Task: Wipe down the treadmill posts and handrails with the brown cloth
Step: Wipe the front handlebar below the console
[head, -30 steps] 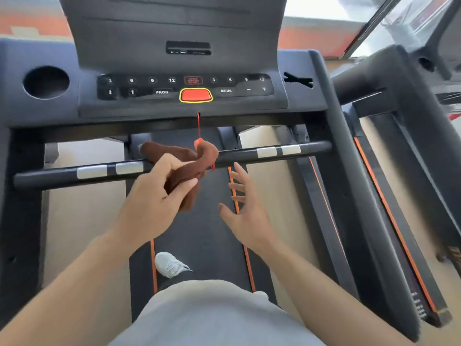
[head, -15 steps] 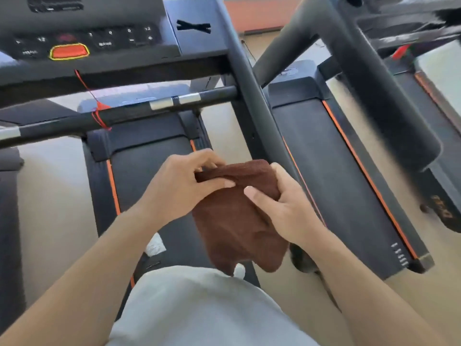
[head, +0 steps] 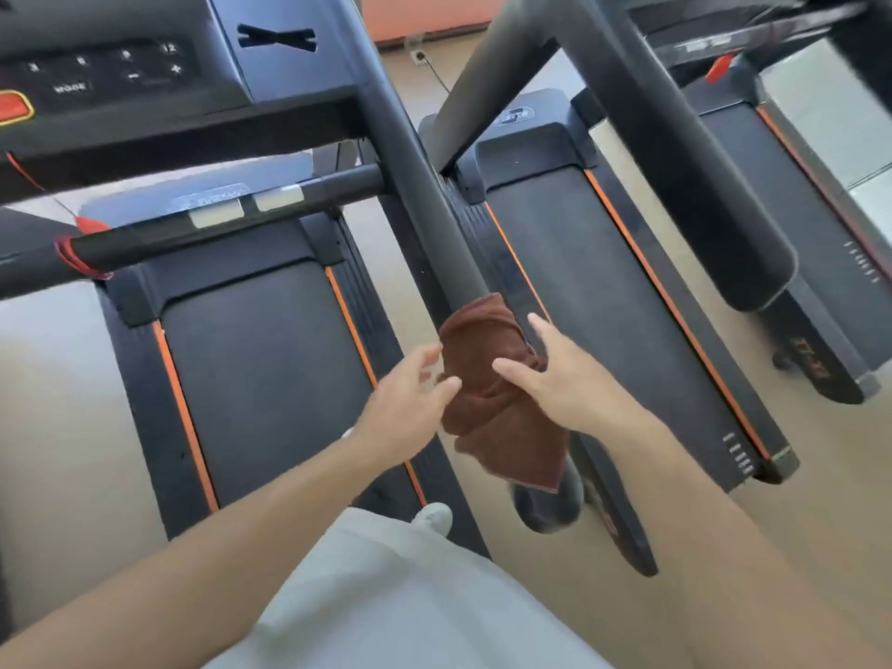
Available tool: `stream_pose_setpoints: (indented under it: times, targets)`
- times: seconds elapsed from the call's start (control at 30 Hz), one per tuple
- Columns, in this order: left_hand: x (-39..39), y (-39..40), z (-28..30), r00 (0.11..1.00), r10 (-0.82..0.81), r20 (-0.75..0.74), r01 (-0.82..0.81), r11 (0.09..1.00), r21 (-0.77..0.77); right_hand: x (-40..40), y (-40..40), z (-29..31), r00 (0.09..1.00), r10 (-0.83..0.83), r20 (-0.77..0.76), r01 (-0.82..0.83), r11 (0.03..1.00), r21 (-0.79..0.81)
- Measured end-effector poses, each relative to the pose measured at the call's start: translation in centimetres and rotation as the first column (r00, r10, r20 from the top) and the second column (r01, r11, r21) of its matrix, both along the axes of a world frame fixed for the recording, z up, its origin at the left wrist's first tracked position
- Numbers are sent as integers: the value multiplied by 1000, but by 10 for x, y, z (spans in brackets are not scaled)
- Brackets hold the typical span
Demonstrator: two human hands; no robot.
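Draping over R handrail [head: 425, 195]: cloth [head: 487, 379]; L hand [head: 405, 408] & R hand [head: 560, 379] fingers spread, flanking cloth, neither gripping.

neighbor treadmill [head: 598, 263], white shoe [head: 433, 518], beige floor [head: 62, 403]

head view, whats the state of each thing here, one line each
brown cloth: draped over the right handrail, bunched
black right handrail: lower part under the cloth
left hand: open, fingertips at the cloth's left edge
right hand: open, fingers spread over the cloth
black front crossbar: bare, red cord looped at its left
orange console button: partly cut off, cannot tell if lit
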State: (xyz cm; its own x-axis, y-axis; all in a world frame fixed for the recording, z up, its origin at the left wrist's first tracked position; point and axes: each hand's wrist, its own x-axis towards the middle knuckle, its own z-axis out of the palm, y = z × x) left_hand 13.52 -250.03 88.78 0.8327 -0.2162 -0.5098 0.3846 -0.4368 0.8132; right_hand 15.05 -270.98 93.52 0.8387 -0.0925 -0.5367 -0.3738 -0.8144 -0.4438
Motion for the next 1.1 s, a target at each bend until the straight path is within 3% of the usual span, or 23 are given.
stream_pose_setpoints:
  times: [0.1,0.2,0.3,0.4,0.57,0.7,0.8,0.9,1.1]
  targets:
    - [-6,-35,-8,946,-58,-318,0,983,-182,-12,20,-26,999,-44,-22,45,998,37]
    - [6,-49,-9,917,1,-398,-89,975,-203,6,21,-26,998,11,-60,-13,999,-38]
    - [18,-41,-5,933,-13,-359,-71,973,-219,36,25,-21,980,108,-168,-135,978,-161]
    - [40,-29,-13,962,44,-269,-114,962,-250,67,43,-20,971,83,-223,-122,978,-170]
    - [95,-8,-30,956,190,-224,-264,889,-374,116,76,-28,998,-40,-53,35,995,-92]
    - [127,-2,-48,924,285,-256,-377,798,-471,152,93,-35,990,-25,139,31,998,-46]
    - [128,-15,-49,891,393,-228,-454,747,-485,158,87,-39,979,-42,198,32,998,54]
    - [98,-39,-49,903,392,-175,-429,811,-397,149,72,-40,986,-103,134,63,960,272]
    - [41,-73,-46,902,395,-174,-432,835,-342,91,42,-46,992,-101,76,69,936,344]
